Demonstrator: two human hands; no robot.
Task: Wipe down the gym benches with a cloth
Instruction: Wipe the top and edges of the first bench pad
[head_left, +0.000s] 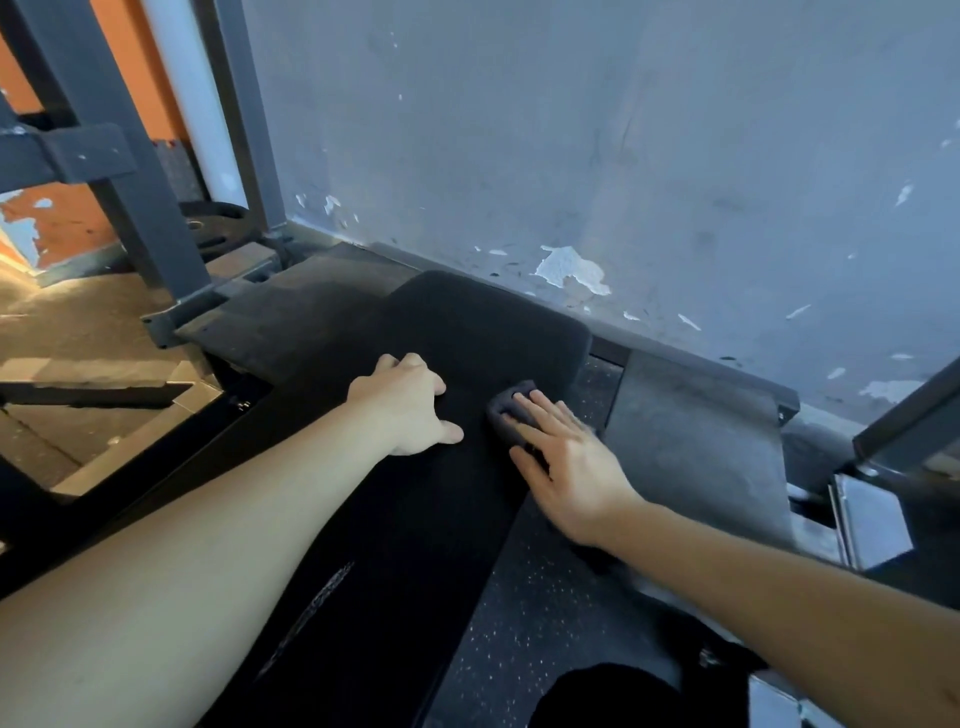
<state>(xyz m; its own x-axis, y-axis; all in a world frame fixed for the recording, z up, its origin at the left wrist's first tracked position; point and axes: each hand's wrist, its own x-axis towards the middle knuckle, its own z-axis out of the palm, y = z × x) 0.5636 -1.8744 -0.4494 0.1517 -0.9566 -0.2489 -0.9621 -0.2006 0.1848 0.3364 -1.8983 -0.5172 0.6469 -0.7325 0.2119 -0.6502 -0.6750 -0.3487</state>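
Note:
A long black padded gym bench runs from the bottom of the view up toward the grey wall. A small dark grey cloth lies on the bench's right side near its far end. My right hand lies flat on the cloth with straight fingers and presses it onto the pad, hiding most of it. My left hand rests on the pad just left of the cloth; its fingers are bent at the knuckles, its thumb is stretched out, and it holds nothing.
A grey wall with peeling paint stands right behind the bench's far end. A dark steel rack frame and weight plates stand at the left. A grey footplate and metal frame parts lie to the right on speckled rubber floor.

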